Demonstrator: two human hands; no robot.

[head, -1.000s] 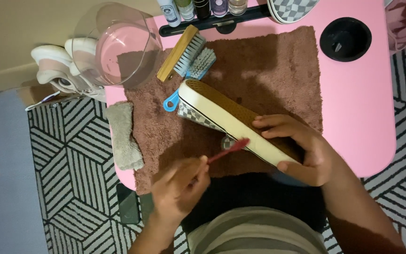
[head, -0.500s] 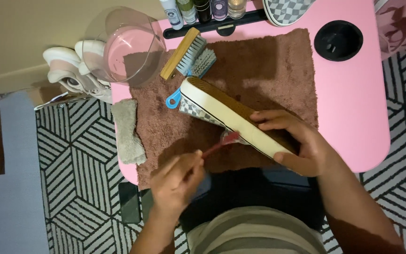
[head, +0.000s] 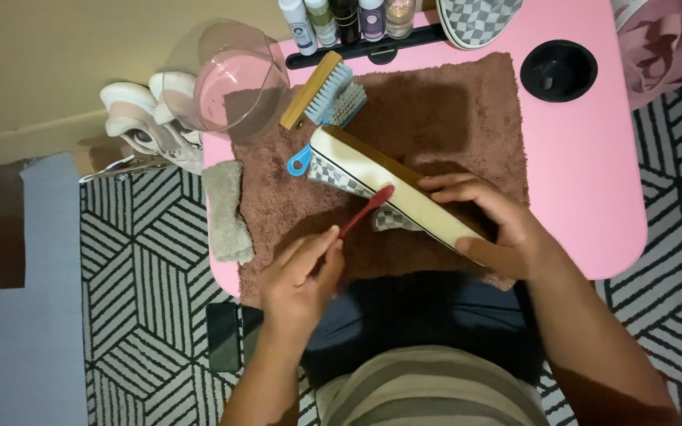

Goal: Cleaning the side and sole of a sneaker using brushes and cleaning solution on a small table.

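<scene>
Checkered slip-on shoe [head: 388, 193] tipped on its side over the brown towel [head: 451, 118], tan sole turned up and away, cream sidewall facing the body. Held at the heel end by the right hand [head: 499, 233], grip clamped around it, fingers over the sole edge, thumb below. Red toothbrush [head: 366, 211] laid across the cream sidewall near the middle of the shoe, head seemingly touching the rubber, though blur hides the bristles. Handle pinched in the left hand [head: 301, 276], grip closed on it, just in front of the towel's near edge.

Beyond the toe: a wooden-backed brush [head: 317, 95] and a blue-handled brush [head: 303, 162], both on the towel. Clear bowl [head: 226, 79] at the far left corner of the pink bench [head: 593, 181]. Grey cloth [head: 224, 213] draped at the left edge. Row of small bottles [head: 349, 17] along the far side, a second checkered shoe [head: 479, 20] beside them. Black round cup recess [head: 558, 71] to the right. White sneakers [head: 148, 118] on the floor at left, patterned rug [head: 144, 300] beneath.
</scene>
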